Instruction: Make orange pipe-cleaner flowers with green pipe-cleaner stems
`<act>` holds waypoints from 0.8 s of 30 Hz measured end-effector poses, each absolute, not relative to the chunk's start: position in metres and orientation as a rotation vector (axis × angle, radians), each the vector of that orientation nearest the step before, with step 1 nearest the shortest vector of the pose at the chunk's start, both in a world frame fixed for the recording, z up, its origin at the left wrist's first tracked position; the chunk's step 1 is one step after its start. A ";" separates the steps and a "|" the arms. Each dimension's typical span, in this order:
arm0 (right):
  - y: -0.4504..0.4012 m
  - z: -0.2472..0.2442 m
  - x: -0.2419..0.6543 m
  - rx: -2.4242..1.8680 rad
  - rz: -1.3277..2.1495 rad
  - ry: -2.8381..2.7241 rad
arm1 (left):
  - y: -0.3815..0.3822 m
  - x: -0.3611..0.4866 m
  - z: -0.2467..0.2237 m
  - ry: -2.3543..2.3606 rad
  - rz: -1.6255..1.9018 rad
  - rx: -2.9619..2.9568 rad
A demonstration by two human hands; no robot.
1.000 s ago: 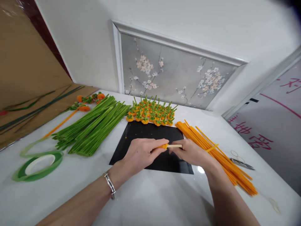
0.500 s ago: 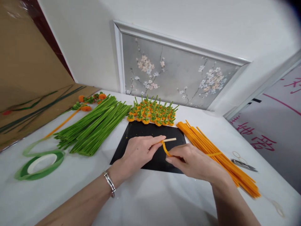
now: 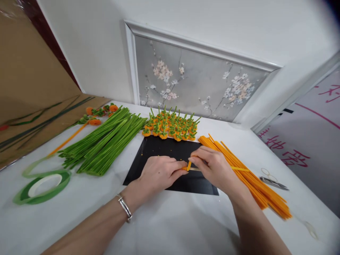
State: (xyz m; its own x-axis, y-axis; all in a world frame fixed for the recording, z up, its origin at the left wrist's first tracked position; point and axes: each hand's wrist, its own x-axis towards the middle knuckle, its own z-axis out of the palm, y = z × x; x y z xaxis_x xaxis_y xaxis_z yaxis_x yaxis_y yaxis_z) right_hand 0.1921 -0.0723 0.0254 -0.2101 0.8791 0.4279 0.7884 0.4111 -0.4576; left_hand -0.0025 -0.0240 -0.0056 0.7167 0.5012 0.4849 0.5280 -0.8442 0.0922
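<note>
My left hand (image 3: 163, 172), with a silver bracelet at the wrist, pinches a pale thin stick (image 3: 195, 169) over the black mat (image 3: 148, 161). An orange fuzzy strip (image 3: 189, 165) bends around the stick beside my left fingertips. Its upper part is pinched by my right hand (image 3: 209, 164), whose fingers are closed. Part of the stick is hidden behind the right hand. Behind the mat stand several small orange and green pieces (image 3: 172, 124). To the right lies a bundle of orange strips (image 3: 247, 177).
Green strips (image 3: 106, 141) lie at the left, near a roll of green tape (image 3: 44, 187). Orange flower pieces (image 3: 95, 122) are at the back left. Small scissors (image 3: 273, 182) lie at the right. A framed flower panel (image 3: 196, 81) is on the wall behind the white table (image 3: 159, 219).
My right hand has moved up and closer to my left hand, carrying the orange strip from below the stick to above it. My left hand is slightly lower.
</note>
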 end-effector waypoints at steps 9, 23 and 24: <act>-0.063 0.005 0.177 -1.598 0.077 -1.870 | -0.024 0.002 -0.009 -0.848 -0.777 -2.963; -0.060 0.013 0.204 -1.512 1.092 -1.782 | -0.030 0.003 -0.010 -0.707 -1.046 -3.045; -0.060 0.012 0.203 -1.523 1.122 -1.804 | -0.031 0.003 -0.009 -0.753 -1.056 -3.053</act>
State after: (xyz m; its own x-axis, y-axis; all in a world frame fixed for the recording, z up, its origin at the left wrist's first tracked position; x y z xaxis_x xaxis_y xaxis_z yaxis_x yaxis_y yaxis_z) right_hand 0.2034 -0.0601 0.0124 -0.2310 0.9657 -0.1183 0.5332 0.0239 -0.8457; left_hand 0.0026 -0.0305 -0.0092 0.6967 0.4702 0.5417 0.3589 -0.8824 0.3043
